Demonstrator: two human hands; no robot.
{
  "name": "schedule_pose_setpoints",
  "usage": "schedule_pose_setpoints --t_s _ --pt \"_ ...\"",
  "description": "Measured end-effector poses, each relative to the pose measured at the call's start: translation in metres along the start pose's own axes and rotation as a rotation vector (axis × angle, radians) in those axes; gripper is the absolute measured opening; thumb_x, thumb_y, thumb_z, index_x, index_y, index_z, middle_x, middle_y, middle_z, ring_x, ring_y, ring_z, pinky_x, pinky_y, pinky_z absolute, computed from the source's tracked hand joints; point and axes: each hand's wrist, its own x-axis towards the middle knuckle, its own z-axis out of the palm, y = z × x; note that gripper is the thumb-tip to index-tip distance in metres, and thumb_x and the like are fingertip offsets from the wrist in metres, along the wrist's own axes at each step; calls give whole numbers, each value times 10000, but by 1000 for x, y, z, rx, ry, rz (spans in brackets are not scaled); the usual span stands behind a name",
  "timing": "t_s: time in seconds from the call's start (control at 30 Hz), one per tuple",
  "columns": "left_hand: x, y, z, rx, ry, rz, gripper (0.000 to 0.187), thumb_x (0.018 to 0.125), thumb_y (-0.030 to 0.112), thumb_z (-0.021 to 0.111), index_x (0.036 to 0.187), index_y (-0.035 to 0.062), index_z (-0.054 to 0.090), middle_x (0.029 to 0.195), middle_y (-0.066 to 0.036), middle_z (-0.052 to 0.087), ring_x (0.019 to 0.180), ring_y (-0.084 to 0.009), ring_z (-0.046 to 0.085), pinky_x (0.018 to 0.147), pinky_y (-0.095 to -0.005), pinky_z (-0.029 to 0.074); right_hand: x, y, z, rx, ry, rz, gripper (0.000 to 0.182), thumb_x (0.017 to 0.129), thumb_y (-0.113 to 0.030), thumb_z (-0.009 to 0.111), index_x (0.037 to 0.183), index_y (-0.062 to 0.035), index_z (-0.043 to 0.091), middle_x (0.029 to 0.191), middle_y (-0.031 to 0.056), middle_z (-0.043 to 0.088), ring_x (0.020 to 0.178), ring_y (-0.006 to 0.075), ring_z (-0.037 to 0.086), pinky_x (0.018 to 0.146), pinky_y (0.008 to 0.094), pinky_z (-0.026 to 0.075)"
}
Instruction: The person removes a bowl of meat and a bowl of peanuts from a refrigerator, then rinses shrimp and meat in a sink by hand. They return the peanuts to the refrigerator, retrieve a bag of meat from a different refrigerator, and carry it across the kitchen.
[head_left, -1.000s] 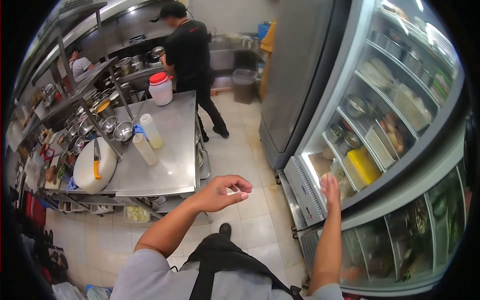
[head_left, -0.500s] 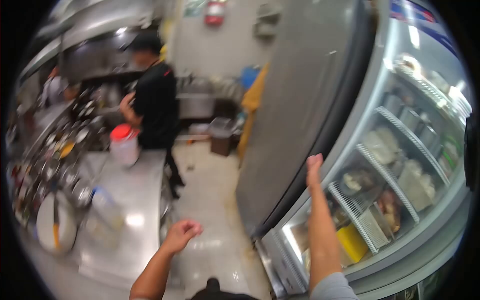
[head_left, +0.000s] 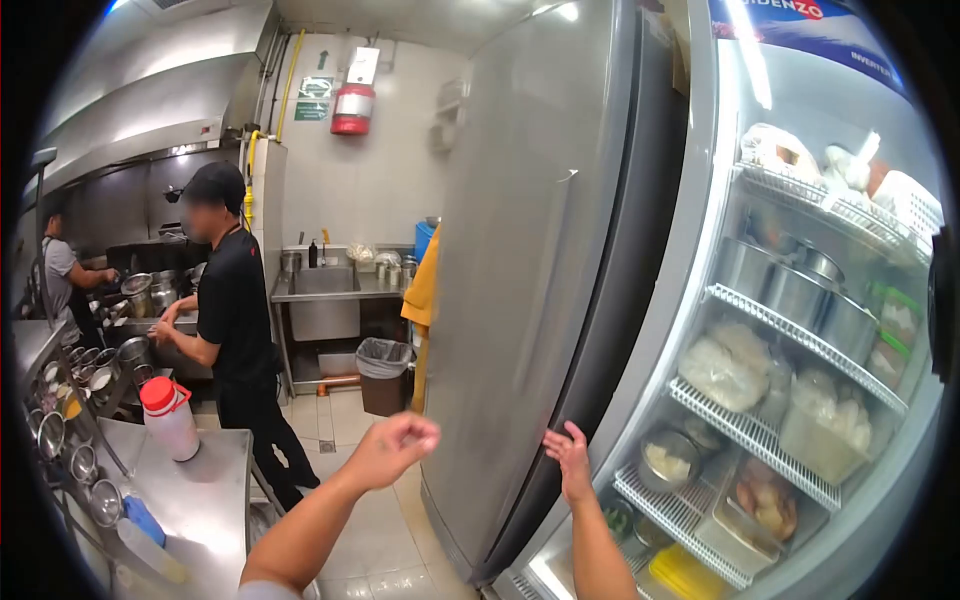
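Observation:
My right hand [head_left: 571, 462] is open with fingers spread, its fingertips right at the dark edge [head_left: 598, 330] of a tall grey steel panel [head_left: 520, 230]. My left hand [head_left: 398, 450] is raised in front of the panel's lower part, fingers curled in, and nothing shows in it. Just right of my right hand is a lit upright fridge [head_left: 700, 200]. On its wire shelves are metal pots [head_left: 790, 285], a bagged white item [head_left: 728, 365], a bowl of pale pieces [head_left: 668, 460] and a yellow container [head_left: 688, 572].
A steel counter [head_left: 215, 510] at lower left bears a red-lidded jug [head_left: 170, 418]. Beyond it, a person in black [head_left: 235, 310] stands by the cooking line, another person [head_left: 65, 270] farther left. A sink [head_left: 325, 300] and a lined bin [head_left: 384, 375] are at the back.
My view has swung to the right and sharpened. My right hand has moved lower and left in view, to the panel's dark edge. The left hand has shifted right and slightly up.

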Motion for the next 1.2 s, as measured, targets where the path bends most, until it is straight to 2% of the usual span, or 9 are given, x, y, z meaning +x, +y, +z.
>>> schedule_pose_setpoints --t_s 0.13,0.23,0.3,0.37,0.6,0.8,0.9,1.07,1.2 --pt "135 19 42 53 169 290 377 899 266 631 1159 10 538 1100 -101 590 1065 -176 555 909 -322 459 -16 0 -11 292 -139 85 879 834 -766 315 1388 -84 292 1348 180 463 1223 288 453 1021 401 321" --pt "200 22 62 35 350 338 369 878 312 649 1081 16 563 904 -67 606 843 -145 559 765 -297 475 -15 5 -12 471 -223 70 913 805 -786 340 1375 -73 322 1383 187 423 1258 296 418 1033 403 326" --pt "215 27 71 -164 223 203 321 887 326 631 987 26 574 809 -38 586 748 -134 531 693 -297 466 -13 4 -14 535 -249 108 935 782 -797 378 1369 -71 342 1396 192 408 1268 298 407 1032 398 338" --pt "220 20 84 -46 302 380 315 903 353 608 856 54 519 643 24 458 595 -90 421 541 -280 373 -15 4 -12 469 -255 112 999 752 -812 416 1407 -71 268 1443 190 348 1324 308 339 1056 406 280" --pt "220 25 85 92 323 282 437 917 391 537 700 27 434 571 -80 388 554 -165 373 526 -358 339 -31 12 21 246 -114 33 986 802 -774 398 1459 -78 159 1516 173 206 1406 312 173 1089 443 166" --pt "221 14 83 54 313 382 447 917 353 551 668 4 425 578 -188 432 513 -273 370 505 -404 325 -29 16 44 47 90 -20 716 949 -587 326 1406 -38 269 1396 152 376 1288 277 362 1059 390 244" --pt "222 8 82 6 324 461 404 893 308 594 688 -8 448 636 -221 497 568 -384 468 534 -436 366 -21 15 52 -86 240 20 645 978 -547 292 1343 -22 383 1262 117 490 1156 218 463 996 329 322" --pt "226 -5 81 0 308 504 375 885 298 602 720 -12 470 701 -227 541 664 -422 533 585 -459 407 -10 13 62 -157 357 119 680 957 -598 312 1268 -17 480 1179 79 537 1039 163 493 928 311 364" --pt "211 -3 55 -91 303 509 366 881 297 605 728 -7 470 720 -232 526 671 -433 520 582 -465 398 -10 8 86 -35 447 169 559 981 -500 337 1209 -18 503 1015 37 534 938 149 508 897 303 399"
